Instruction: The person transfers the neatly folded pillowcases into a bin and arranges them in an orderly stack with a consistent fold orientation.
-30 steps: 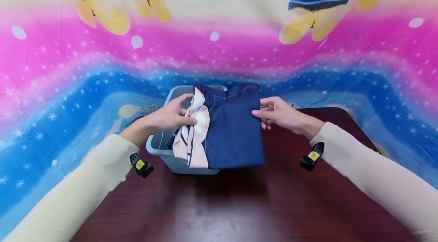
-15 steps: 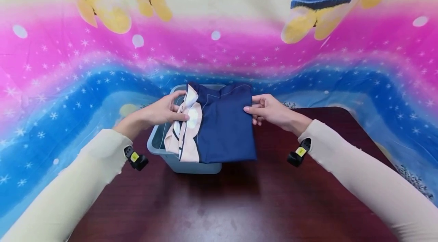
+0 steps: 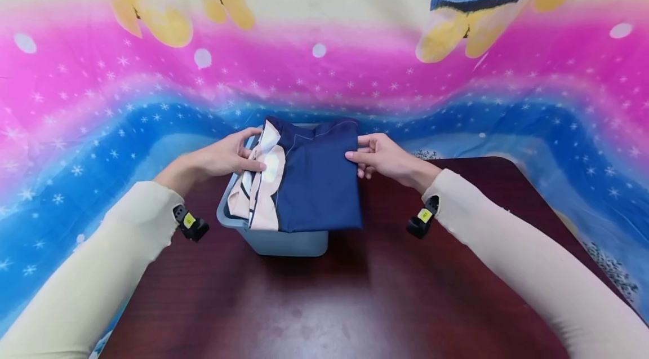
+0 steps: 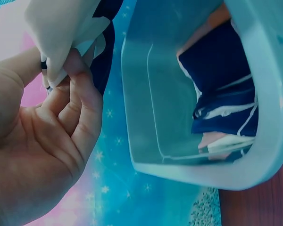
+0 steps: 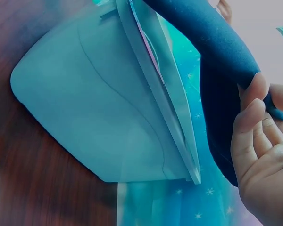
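Note:
A folded navy cloth [image 3: 319, 178] with a pale pink and white printed strip along its left side is held flat above a grey-blue plastic bin [image 3: 289, 243]. My left hand [image 3: 228, 156] pinches its printed left edge between thumb and fingers. On the opposite side, my right hand [image 3: 382, 159] pinches the navy edge, thumb on top. The right wrist view shows the cloth [image 5: 221, 56] bending down beside the bin's rim. Inside the bin, the left wrist view reveals another folded navy cloth [image 4: 221, 66] with white and pink parts, lying against one wall.
The bin stands on a dark red-brown wooden table [image 3: 456, 269], toward the back. A printed curtain [image 3: 314, 77] with snowflakes and bears hangs behind the table and round its sides. Wrist cameras [image 3: 190, 224] are strapped over both cream sleeves [image 3: 507, 240].
Both hands have carried the folded cloth to the left and slightly away from me, so it now covers more of the bin's opening. Their grip looks unchanged.

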Tool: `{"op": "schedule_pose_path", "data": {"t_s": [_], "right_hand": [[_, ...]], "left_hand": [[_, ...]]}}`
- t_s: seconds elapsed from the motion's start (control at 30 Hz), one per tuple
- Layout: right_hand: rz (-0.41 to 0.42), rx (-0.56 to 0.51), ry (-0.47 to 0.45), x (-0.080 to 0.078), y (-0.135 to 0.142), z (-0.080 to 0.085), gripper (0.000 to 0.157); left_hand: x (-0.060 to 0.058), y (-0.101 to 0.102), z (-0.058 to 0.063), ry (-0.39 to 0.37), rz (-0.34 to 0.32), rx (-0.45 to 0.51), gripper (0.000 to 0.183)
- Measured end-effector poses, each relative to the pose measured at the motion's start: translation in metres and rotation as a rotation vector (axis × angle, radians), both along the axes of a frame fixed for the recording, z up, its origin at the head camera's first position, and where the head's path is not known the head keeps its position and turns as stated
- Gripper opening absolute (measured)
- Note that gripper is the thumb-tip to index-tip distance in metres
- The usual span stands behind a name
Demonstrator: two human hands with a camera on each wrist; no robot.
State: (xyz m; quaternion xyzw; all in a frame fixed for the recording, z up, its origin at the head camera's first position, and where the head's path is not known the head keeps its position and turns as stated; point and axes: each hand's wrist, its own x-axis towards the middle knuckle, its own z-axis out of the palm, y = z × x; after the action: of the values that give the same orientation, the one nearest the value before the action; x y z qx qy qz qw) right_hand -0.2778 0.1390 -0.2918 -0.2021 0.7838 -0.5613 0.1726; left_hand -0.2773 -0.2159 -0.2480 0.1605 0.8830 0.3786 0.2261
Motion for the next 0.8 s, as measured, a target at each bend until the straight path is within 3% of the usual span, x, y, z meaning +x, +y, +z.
{"op": "schedule_pose_path", "data": {"t_s": [0.43,0.8], "right_hand": [[-0.002,-0.027,-0.029,-0.015,-0.029,0.000,0.033],[-0.016,-0.013,-0.075,-0.025,-0.044,0.002,0.065]], "left_hand": [[-0.020,-0.020,0.002,-0.023,0.058,-0.046,0.095],[-0.032,-0.027,0.004,-0.009,0.053,-0.110,0.096]]}}
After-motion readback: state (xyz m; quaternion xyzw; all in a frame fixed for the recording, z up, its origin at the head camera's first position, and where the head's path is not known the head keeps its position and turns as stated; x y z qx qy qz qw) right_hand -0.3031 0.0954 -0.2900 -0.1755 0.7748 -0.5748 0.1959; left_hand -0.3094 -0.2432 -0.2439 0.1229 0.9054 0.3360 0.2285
